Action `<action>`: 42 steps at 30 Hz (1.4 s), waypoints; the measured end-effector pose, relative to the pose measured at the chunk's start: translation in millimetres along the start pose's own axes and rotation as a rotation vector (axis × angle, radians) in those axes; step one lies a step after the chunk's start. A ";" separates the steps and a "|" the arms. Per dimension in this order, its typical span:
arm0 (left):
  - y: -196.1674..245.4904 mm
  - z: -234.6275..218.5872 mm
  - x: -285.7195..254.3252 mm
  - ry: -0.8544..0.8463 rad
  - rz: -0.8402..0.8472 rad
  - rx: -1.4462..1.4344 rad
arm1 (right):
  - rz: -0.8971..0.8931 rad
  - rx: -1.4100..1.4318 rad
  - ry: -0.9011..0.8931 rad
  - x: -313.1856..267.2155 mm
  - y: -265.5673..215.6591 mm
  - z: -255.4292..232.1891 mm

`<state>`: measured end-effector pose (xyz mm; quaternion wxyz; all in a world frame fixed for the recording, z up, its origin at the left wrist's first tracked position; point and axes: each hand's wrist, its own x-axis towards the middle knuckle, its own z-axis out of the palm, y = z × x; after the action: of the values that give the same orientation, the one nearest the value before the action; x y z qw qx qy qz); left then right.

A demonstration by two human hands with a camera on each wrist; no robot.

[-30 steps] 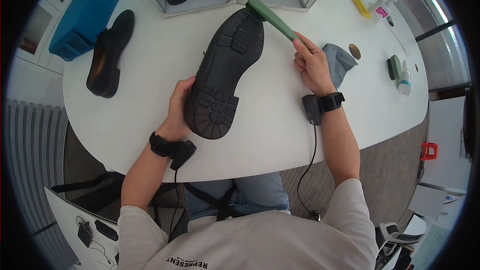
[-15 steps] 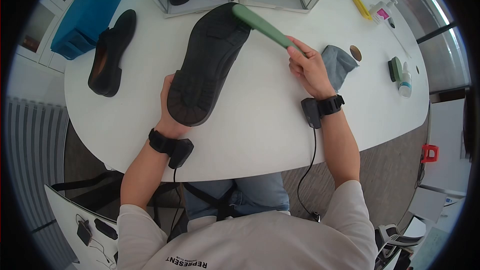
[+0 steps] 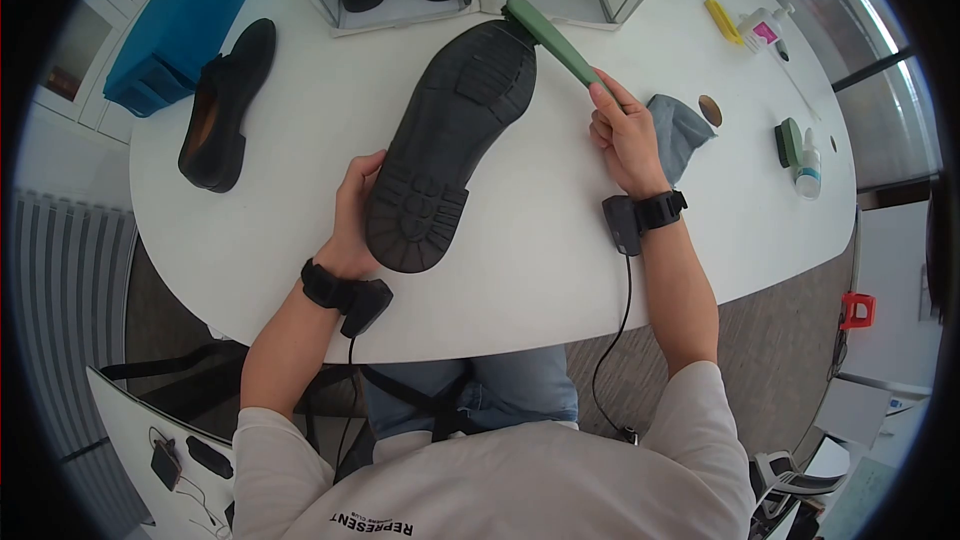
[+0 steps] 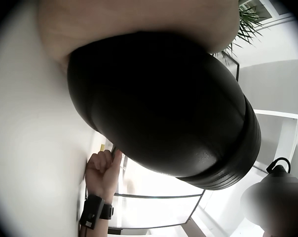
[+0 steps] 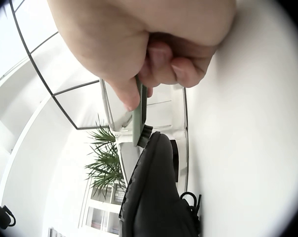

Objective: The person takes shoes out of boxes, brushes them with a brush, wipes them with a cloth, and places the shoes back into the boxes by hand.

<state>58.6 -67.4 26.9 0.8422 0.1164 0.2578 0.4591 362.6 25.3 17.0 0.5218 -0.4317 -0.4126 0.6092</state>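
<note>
A black lace-up shoe (image 3: 440,140) is held sole-up over the white table, its heel toward the person. My left hand (image 3: 355,215) grips it at the heel's left side, fingers partly hidden behind the shoe. In my right hand (image 3: 627,135) is the handle of a green brush (image 3: 552,45). The brush's dark bristles (image 5: 145,136) meet the sole edge at the toe in the right wrist view. In the left wrist view the shoe's heel end (image 4: 164,108) fills the middle.
Another black shoe (image 3: 222,110) lies at the left by a blue box (image 3: 180,25). Behind stands an open case (image 3: 400,22) with black shoes. Right of my hand are a grey cloth (image 3: 680,135), a second green brush (image 3: 790,142), a small bottle (image 3: 809,175), a white bottle (image 3: 762,28) and a yellow object (image 3: 722,20).
The shoe and brush swung left, the brush sweeping over the toe, then both came back right. The brush head is at the toe's tip again. Both hands keep their grips.
</note>
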 end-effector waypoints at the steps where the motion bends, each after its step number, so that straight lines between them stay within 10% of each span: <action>1: 0.6 -2.2 0.2 -0.003 0.004 0.000 | 0.004 -0.006 0.005 -0.8 -1.3 0.8; 17: -0.4 -25.4 4.9 0.037 0.167 -0.230 | 0.010 -0.270 -0.359 -21.8 -3.2 16.2; 30: -5.4 -19.0 0.4 -0.049 0.017 0.229 | -0.049 0.010 0.005 -4.0 -6.3 3.1; 42: -0.8 -24.8 4.9 -0.053 0.150 -0.209 | -0.020 0.011 -0.014 -6.1 -5.6 6.7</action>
<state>48.0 -64.7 4.1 0.8195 0.0593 0.1767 0.5419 358.2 19.5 24.8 0.5274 -0.4202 -0.4174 0.6092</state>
